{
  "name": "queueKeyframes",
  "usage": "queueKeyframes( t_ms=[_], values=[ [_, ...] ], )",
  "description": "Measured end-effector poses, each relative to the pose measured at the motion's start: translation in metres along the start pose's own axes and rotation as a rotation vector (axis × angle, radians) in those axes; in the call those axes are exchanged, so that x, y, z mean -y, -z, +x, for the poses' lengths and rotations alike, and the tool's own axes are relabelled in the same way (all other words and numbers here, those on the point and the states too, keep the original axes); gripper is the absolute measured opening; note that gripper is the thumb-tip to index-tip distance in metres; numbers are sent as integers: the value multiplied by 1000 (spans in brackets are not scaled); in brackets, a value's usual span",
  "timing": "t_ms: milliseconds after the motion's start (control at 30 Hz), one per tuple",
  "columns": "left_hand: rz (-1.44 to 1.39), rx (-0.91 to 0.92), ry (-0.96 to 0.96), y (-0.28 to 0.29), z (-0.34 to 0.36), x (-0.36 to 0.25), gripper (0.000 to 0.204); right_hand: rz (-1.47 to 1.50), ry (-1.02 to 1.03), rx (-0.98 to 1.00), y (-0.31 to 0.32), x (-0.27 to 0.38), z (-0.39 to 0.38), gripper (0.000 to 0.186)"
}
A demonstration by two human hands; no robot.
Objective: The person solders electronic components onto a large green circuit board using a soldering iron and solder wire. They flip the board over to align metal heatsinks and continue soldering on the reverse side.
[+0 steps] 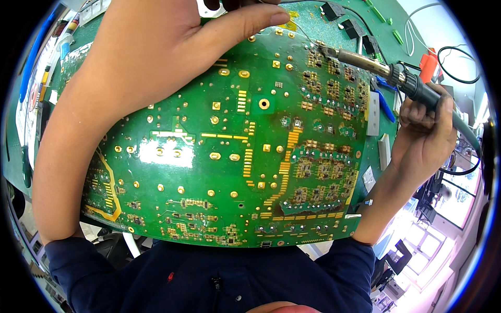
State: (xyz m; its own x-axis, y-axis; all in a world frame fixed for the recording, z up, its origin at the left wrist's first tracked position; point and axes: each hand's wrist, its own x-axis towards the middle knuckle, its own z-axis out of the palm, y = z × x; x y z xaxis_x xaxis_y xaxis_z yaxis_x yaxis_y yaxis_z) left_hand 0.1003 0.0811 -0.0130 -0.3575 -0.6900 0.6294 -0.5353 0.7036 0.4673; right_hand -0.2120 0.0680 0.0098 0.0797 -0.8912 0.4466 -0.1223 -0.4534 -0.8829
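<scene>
A large green circuit board (219, 172) with gold pads and many small parts lies in front of me. My right hand (428, 122) is closed round the dark handle of a soldering iron (368, 62), which points left. Its darkened tip is at the board's upper right, by a cluster of small parts. Across the board's upper left reaches my left hand (193, 44), its thumb stretched right and its other fingers mostly cut off by the top edge. From beside the thumb a thin solder wire (302, 31) runs to the iron's tip; the left hand's grip is partly hidden.
Black block-shaped parts (352, 28) lie beyond the board on the green bench. To the right are blue-handled pliers (385, 104), a grey ribbon cable (372, 115) and an orange-red object (429, 65). The iron's cable (466, 130) hangs past my right hand.
</scene>
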Motion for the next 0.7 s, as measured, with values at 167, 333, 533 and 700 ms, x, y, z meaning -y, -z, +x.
queueKeyframes(
  t_ms=[167,333,533,700],
  values=[
    [-1,6,0,2,1,-1,18,-21,14,0,0,0,1,39],
    [-23,-4,-8,-1,-1,4,18,-8,1,-23,0,-1,0,39],
    [-72,-17,21,-3,0,6,16,97,-89,-82,4,-2,5,39],
    [-31,-6,13,-4,-1,1,15,59,-74,-59,4,-3,6,38]
  ],
)
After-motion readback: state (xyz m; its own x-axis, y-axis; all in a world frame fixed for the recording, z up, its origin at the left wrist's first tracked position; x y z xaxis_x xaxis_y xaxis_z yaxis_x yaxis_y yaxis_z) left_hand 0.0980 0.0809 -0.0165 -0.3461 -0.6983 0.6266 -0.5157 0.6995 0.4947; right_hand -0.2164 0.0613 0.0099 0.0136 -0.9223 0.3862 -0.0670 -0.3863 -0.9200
